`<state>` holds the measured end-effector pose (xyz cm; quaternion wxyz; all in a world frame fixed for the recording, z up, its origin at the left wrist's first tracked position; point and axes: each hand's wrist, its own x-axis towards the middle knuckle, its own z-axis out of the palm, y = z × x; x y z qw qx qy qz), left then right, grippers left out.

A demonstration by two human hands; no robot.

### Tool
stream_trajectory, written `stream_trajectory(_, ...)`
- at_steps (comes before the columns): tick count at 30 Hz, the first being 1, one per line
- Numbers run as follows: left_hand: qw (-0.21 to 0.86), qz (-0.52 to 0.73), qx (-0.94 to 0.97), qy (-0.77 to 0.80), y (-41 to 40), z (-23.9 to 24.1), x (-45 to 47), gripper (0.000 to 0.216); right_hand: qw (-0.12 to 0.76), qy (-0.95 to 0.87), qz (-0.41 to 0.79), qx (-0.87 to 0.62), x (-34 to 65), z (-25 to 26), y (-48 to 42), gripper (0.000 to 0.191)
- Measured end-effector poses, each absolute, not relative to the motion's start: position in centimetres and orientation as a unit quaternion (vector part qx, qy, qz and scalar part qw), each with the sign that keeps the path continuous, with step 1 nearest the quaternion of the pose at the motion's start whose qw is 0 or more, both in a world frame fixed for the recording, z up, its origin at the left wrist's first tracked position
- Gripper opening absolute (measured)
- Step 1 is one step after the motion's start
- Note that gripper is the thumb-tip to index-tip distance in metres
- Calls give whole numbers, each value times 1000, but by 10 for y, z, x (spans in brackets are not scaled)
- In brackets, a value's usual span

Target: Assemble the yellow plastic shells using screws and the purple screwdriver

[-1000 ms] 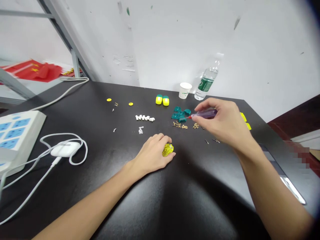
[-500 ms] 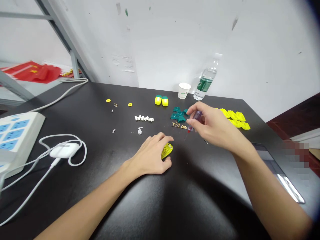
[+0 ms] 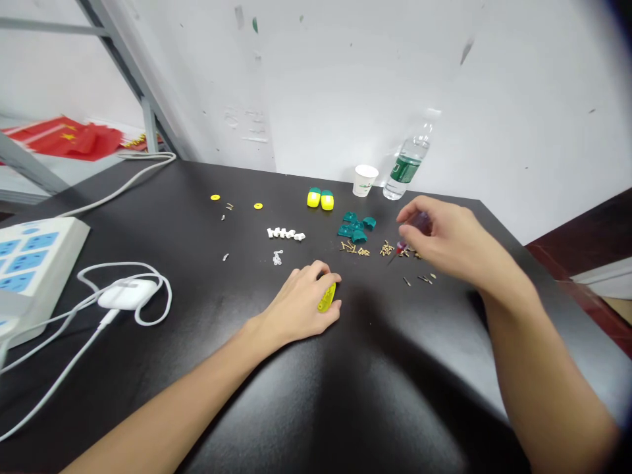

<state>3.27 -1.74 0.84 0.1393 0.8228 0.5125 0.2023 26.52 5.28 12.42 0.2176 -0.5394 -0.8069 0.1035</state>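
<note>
My left hand (image 3: 307, 304) is closed around a small yellow plastic shell (image 3: 326, 299), holding it against the black table. To the right, my right hand (image 3: 447, 234) grips a screwdriver (image 3: 420, 224) by its purplish see-through handle. The thin shaft slants down left above the table, apart from the shell. Just under and beside it lie small brass-coloured parts (image 3: 386, 248), with more brass pieces (image 3: 348, 247) further left. Teal plastic shells (image 3: 356, 228) sit behind these. A few loose screws (image 3: 425, 279) are near my right wrist.
Two yellow-and-teal pieces (image 3: 314, 198), a paper cup (image 3: 365, 181) and a water bottle (image 3: 405, 164) stand by the wall. White parts (image 3: 286, 234) and tiny clear rings (image 3: 277, 257) lie mid-table. At left are a power strip (image 3: 39, 263) and a cabled white adapter (image 3: 127, 294).
My right hand has moved right with the screwdriver, uncovering brass parts and screws and covering the yellow shells at right. The yellow shell in my left hand has tilted a little.
</note>
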Motion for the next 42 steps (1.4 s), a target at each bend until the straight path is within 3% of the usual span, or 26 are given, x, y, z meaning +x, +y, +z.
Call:
stream_trajectory(7,119,175,805,554,-20,14,38,50,176,-771,65,-609,295,125,71,7)
stream_trajectory(20,85,183,815,543,-20,9,38,56,93,-735,-13,-672,321,106,98,13)
stream_trajectory(42,81,178,820,538,-21,10,38,58,90,-726,-1,-681,316,104,101,13)
